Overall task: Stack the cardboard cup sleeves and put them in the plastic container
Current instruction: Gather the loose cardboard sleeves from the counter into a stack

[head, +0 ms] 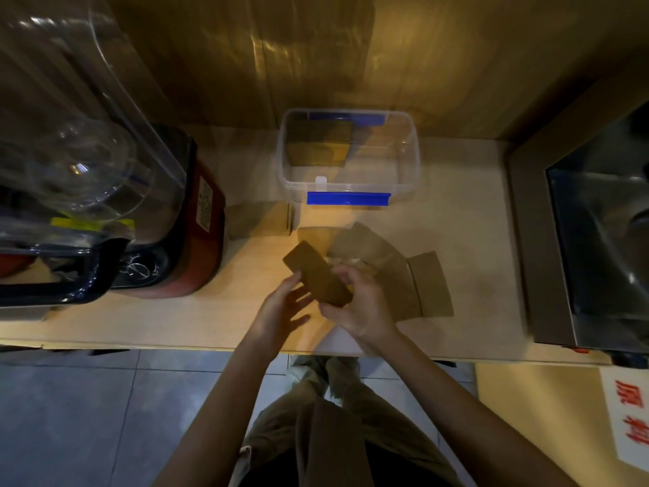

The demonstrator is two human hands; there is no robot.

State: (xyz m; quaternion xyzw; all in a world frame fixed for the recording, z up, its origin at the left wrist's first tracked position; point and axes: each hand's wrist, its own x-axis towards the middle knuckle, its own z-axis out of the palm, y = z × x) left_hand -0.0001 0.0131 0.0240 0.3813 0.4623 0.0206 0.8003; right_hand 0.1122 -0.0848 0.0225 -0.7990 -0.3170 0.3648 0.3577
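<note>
cardboard sleeve stack point(316, 274) pinched in right hand point(361, 304) grip; left hand point(282, 307) open, fingers spread beside it.

1. You face a pale wooden counter point(467, 219) backed by a wood-panel wall.
2. At the back centre sits a clear plastic container point(416, 159) with blue latches, lid off.
3. On the left stands a red-based blender point(196, 219) under a clear cover.
4. Just right of the blender lies a neat stack of cardboard sleeves point(260, 219).
5. Loose flattened sleeves point(425, 286) overlap front of centre.
6. A steel appliance point(526, 247) sits at the right end.
</note>
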